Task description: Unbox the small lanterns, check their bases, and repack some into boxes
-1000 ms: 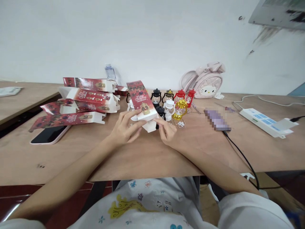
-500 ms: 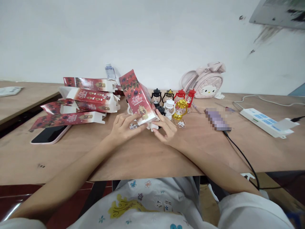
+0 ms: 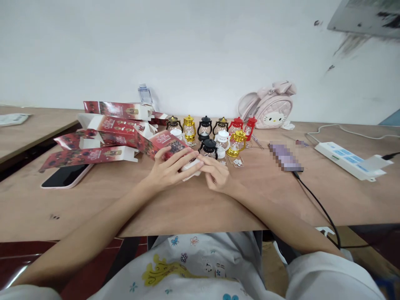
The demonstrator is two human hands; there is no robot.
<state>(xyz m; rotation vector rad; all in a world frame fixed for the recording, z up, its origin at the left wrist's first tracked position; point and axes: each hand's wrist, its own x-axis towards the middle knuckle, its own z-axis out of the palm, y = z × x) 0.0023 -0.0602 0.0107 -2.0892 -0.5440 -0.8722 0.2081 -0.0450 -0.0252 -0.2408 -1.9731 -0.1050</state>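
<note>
My left hand [image 3: 168, 168] wraps round a long red printed carton [image 3: 158, 143] that lies tilted low over the wooden table [image 3: 187, 200], its far end pointing left. My right hand [image 3: 215, 173] pinches the carton's white open end flap [image 3: 190, 166], fingers curled. Just behind my hands stand several small toy lanterns: a black one [image 3: 208, 148], a white one [image 3: 222, 141], a gold one [image 3: 237, 141], more gold, black and red ones in the row behind.
A pile of flat red cartons [image 3: 106, 133] lies at the left, with a phone [image 3: 64, 177] in front of it. A pink cat bag [image 3: 270, 108] leans on the wall. A power strip [image 3: 346, 160] and black cable [image 3: 315, 204] lie to the right.
The carton has swung from standing upright in my hands down to lying almost flat, pointing left. The lanterns behind it have come into view.
</note>
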